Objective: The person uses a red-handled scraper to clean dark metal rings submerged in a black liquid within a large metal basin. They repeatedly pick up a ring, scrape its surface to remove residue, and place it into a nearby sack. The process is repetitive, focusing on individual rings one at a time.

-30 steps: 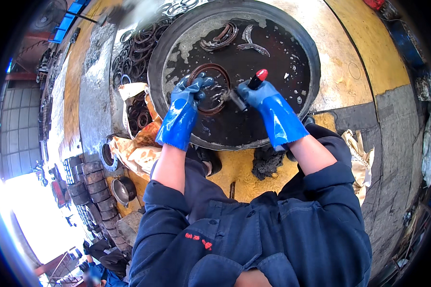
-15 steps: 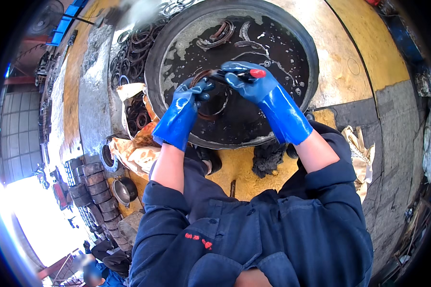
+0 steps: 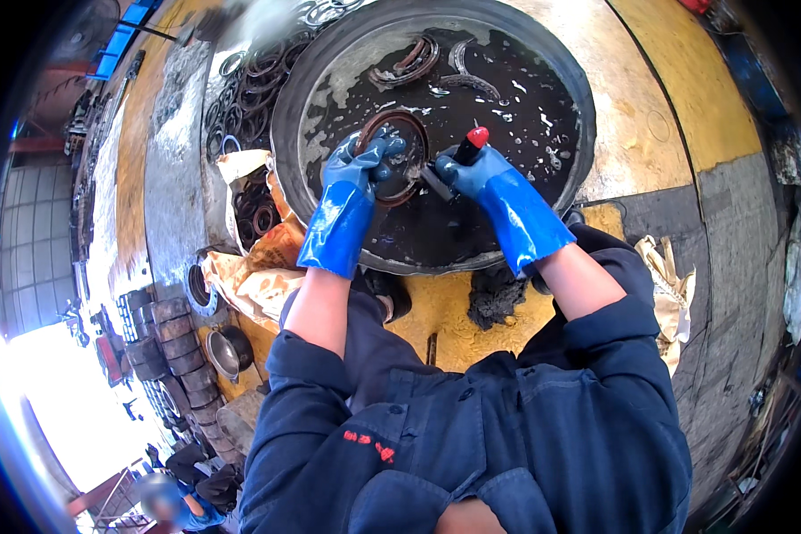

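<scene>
Over a wide round black tub [image 3: 586, 116] of dark, foamy liquid, both my hands wear blue rubber gloves. My left hand [image 3: 358, 169] is closed on the left side of a reddish-brown ring [image 3: 425, 133], tilted up above the liquid. My right hand [image 3: 473, 171] grips a hand tool [image 3: 477, 137] with a black handle and a red end. Its dark, flat working end meets or nearly meets the ring's right side; I cannot tell the tool's exact kind. Farther back in the liquid lie brown rings [image 3: 408, 67] and curved grey pieces [image 3: 472, 83].
Many dark rings [image 3: 254, 89] are heaped left of the tub, beside an open paper sack [image 3: 254, 280] holding more rings. A metal bowl [image 3: 230, 351] and stacked dark cylinders [image 3: 176, 338] stand lower left. Another person [image 3: 200, 507] is at the bottom left. Crumpled paper [image 3: 672, 294] lies at my right.
My right hand has turned and lowered, bringing the tool's red end upright and its working end down to the ring's right side. The ring now shows more fully, raised in my left hand.
</scene>
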Available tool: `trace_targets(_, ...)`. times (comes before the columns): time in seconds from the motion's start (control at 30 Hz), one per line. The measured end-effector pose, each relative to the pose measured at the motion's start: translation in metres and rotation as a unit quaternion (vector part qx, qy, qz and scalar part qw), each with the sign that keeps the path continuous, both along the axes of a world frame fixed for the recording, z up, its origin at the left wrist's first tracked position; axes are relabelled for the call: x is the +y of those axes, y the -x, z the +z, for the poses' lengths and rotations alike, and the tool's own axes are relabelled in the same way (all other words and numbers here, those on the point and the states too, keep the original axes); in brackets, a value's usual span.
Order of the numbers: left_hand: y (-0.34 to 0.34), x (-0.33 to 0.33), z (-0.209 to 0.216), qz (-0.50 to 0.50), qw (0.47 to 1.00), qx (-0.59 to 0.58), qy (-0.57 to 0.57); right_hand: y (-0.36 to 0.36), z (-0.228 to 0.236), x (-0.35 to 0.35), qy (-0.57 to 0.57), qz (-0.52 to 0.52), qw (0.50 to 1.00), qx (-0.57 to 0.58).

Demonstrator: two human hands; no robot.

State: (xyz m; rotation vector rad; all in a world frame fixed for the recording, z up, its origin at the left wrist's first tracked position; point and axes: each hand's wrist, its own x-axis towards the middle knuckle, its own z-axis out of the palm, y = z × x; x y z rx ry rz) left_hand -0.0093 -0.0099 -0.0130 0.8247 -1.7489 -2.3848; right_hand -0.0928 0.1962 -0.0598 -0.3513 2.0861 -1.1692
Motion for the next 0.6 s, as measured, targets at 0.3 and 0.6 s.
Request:
trace_targets(0.3, -0.006, 0.004, -0.007, -0.083, 0.994, 0.005, 0.076, -0.020, 0.035, -0.009, 0.128, -0.097, 0.977, 0.138)
trace_targets(0.6, -0.007, 0.013, 0.000, -0.075, 0.997, -0.012, 0.027, -0.017, 0.032, -0.011, -0.088, -0.043, 0.962, 0.255)
